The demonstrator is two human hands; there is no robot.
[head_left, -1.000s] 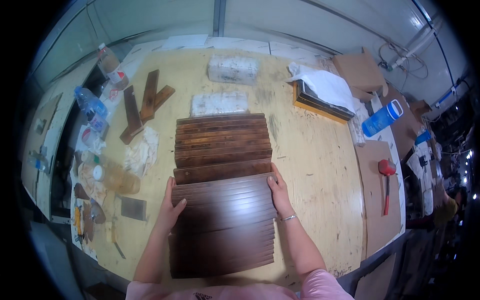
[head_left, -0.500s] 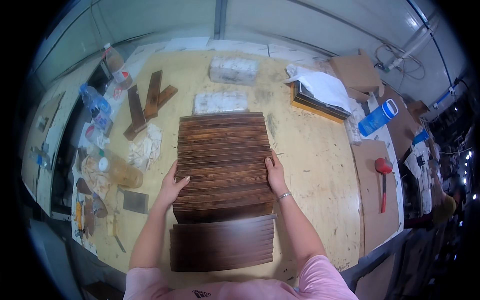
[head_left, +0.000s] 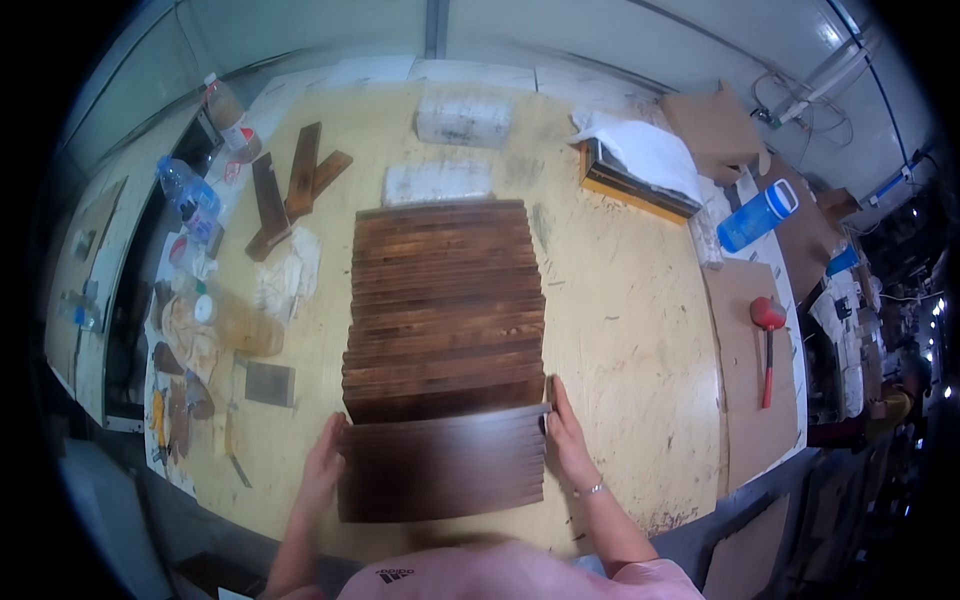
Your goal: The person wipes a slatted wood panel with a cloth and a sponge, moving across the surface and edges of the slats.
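A dark brown wooden board stack (head_left: pixel 442 468) lies near the front edge of the plywood table (head_left: pixel 620 300). My left hand (head_left: pixel 324 462) presses flat against its left end and my right hand (head_left: pixel 563 432) against its right end. Just beyond it, a long row of overlapping brown wooden slats (head_left: pixel 445 300) stretches away from me toward the table's middle. The near stack's far edge touches the row's closest slat.
Three loose dark slats (head_left: pixel 290 195) lie at the back left. Plastic bottles (head_left: pixel 190 195), rags and small tools crowd the left edge. Two white wrapped bundles (head_left: pixel 462 120) sit at the back. A blue bottle (head_left: pixel 758 215) and a red mallet (head_left: pixel 768 335) lie on the right.
Both hands have slid from the middle of the slat row back toward me, and now clamp the ends of the near dark stack, which sits closer to the front edge.
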